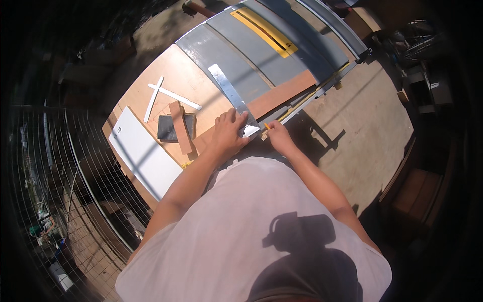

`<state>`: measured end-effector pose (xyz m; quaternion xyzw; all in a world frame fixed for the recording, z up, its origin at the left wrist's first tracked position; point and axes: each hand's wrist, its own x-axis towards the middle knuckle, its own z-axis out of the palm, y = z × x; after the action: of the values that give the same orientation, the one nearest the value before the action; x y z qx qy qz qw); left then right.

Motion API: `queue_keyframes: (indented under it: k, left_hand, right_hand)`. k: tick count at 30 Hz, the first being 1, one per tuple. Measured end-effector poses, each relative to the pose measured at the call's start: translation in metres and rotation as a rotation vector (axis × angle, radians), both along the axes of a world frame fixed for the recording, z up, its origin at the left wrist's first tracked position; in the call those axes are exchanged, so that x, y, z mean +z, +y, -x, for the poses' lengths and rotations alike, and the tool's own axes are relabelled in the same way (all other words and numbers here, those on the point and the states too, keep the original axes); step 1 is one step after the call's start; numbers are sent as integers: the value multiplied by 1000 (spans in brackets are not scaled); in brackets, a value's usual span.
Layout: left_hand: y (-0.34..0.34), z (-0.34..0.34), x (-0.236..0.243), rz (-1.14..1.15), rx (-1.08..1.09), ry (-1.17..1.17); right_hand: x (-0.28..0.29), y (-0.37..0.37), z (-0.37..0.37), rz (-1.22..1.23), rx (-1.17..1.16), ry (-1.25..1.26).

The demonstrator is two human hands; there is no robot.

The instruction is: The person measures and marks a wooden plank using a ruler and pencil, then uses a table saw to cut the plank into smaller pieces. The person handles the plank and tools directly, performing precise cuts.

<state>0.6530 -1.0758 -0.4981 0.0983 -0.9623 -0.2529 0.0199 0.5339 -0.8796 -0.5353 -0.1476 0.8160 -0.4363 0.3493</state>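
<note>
A reddish-brown wooden board lies along the near edge of a grey machine table. Across it rests a metal square, its long shiny blade pointing to the far left. My left hand holds the square down near its thick end, fingers and thumb bent onto it. Just right of that end, my right hand pinches a yellow-orange pencil close to the board's near edge. The pencil tip is too small to make out.
A yellow slotted plate is set in the table. On the plywood top at left lie crossed white strips, a dark square block under a brown wooden strip, and a white panel. Wire mesh stands left.
</note>
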Motion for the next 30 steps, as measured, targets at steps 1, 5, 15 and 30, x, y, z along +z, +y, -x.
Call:
queue_keyframes:
  k: [1, 5, 15, 30]
  left_hand:
    - [1, -1, 1, 19, 5, 2]
    - [-1, -14, 0, 56, 17, 10]
    - [-5, -24, 3, 32, 13, 8]
    - [-5, -48, -8, 38, 51, -87]
  right_hand:
    - [-8, -7, -7, -3, -28, 20]
    - [4, -26, -19, 13, 145, 101]
    - [0, -28, -21, 130, 99, -66]
    - [13, -28, -34, 238, 173, -194]
